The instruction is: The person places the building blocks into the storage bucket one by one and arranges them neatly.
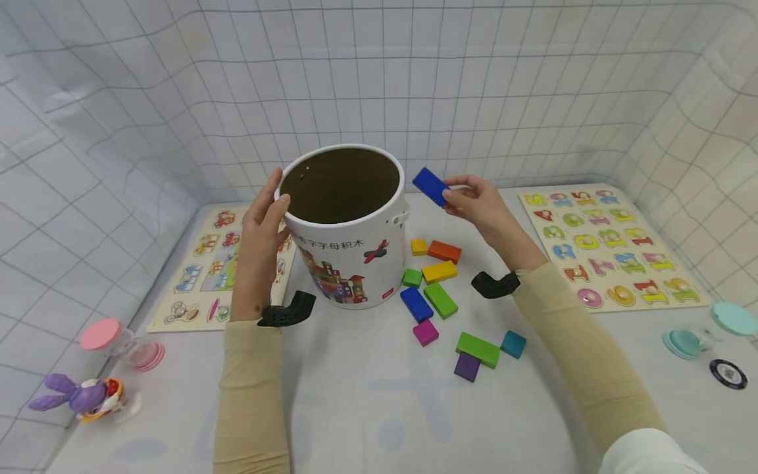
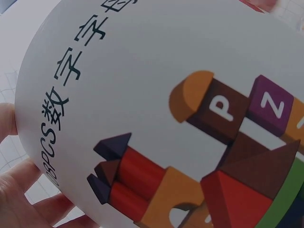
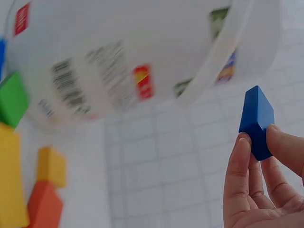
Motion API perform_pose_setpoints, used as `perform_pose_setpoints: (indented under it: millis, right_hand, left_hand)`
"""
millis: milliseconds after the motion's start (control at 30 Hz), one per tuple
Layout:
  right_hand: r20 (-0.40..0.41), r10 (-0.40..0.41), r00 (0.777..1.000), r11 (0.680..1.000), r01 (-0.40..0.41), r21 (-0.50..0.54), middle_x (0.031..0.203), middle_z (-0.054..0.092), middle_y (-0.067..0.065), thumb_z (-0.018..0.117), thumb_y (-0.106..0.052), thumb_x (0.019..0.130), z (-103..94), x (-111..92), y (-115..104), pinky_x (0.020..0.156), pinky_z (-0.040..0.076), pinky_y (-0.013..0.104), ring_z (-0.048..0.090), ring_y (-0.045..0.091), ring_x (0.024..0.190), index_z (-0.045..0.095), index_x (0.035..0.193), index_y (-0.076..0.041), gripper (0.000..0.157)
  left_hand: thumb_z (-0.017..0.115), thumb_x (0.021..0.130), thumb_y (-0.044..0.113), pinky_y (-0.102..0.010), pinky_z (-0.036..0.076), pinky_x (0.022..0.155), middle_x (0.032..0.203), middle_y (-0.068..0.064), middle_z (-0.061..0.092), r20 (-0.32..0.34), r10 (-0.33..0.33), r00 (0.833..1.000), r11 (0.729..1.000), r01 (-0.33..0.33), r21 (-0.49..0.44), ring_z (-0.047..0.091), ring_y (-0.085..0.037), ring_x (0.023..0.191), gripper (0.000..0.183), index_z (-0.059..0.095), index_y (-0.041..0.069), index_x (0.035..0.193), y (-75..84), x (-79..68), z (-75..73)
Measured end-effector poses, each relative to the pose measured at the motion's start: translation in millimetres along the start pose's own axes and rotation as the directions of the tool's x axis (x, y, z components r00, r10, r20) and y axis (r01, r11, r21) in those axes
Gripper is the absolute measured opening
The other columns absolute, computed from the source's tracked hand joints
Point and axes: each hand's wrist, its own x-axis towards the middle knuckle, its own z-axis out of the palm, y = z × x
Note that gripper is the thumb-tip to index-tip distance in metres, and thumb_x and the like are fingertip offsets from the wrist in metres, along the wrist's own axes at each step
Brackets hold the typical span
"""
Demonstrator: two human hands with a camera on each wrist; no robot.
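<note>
Right hand (image 1: 474, 202): thumb and fingertips pinch one end of the blue rectangular block (image 1: 430, 187), likely to leave the other end free.
Blue rectangular block: in the air, just right of the white bucket (image 1: 355, 266); long axis slants, free end toward the rim.
Left hand (image 1: 260, 227): fingers spread against the bucket's wall, probably for steadying it.
Loose blocks (image 1: 441, 300): near the bucket, within easy reach.

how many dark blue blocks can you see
2: one dark blue block in the right hand, another on the table beside the bucket; its inside may hide more.
</note>
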Motion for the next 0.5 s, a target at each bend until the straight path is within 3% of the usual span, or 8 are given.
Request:
perform_pose_setpoints:
  millis: [100, 167, 333, 500]
  right_hand:
    - [0.056, -0.097, 0.994, 0.992, 0.091, 0.09, 0.107, 0.054, 0.012, 0.06, -0.021, 0.083, 15.9, -12, -36, 0.086, 0.045, 0.028, 0.052, 0.028, 0.098, 0.05, 0.118, -0.008, 0.039]
    - [0.106, -0.138, 0.985, 0.988, 0.13, 0.078, 0.109, 0.054, 0.013, 0.06, -0.021, 0.083, 27.3, -16, -54, 0.084, 0.046, 0.026, 0.053, 0.027, 0.099, 0.051, 0.118, -0.009, 0.038]
    - [0.212, -0.152, 0.965, 0.978, 0.178, -0.11, 0.103, 0.058, 0.012, 0.059, -0.019, 0.085, 52.0, -9, -77, 0.081, 0.048, 0.026, 0.058, 0.024, 0.092, 0.056, 0.113, -0.008, 0.03]
    - [0.265, -0.119, 0.957, 0.936, 0.198, -0.291, 0.094, 0.06, 0.012, 0.059, -0.015, 0.085, 63.8, 0, -90, 0.075, 0.05, 0.025, 0.06, 0.024, 0.087, 0.059, 0.105, -0.006, 0.022]
  left_hand:
    - [0.05, 0.09, 0.03, -0.056, 0.017, 0.101, 0.143, 0.012, 0.023, 0.002, 0.005, 1.0, 1.0, -0.005, 0.009, 0.02, -0.012, 0.131, 0.05, 0.034, 0.027, 0.137, 2.8, -0.9, 2.0]
    - [0.049, 0.091, 0.03, -0.056, 0.018, 0.101, 0.143, 0.011, 0.022, 0.001, 0.007, 1.0, 1.0, -0.007, 0.022, 0.019, -0.012, 0.131, 0.05, 0.033, 0.026, 0.138, 6.6, -2.9, 3.9]
    - [0.048, 0.091, 0.03, -0.056, 0.018, 0.101, 0.144, 0.01, 0.021, 0.009, 0.005, 1.0, 1.0, -0.006, 0.022, 0.017, -0.011, 0.131, 0.052, 0.031, 0.024, 0.139, 10.9, -6.0, 6.5]
    - [0.049, 0.091, 0.031, -0.056, 0.017, 0.101, 0.144, 0.01, 0.021, 0.009, 0.003, 1.0, 0.999, -0.003, 0.032, 0.018, -0.015, 0.132, 0.052, 0.031, 0.024, 0.139, 11.0, -6.1, 5.7]
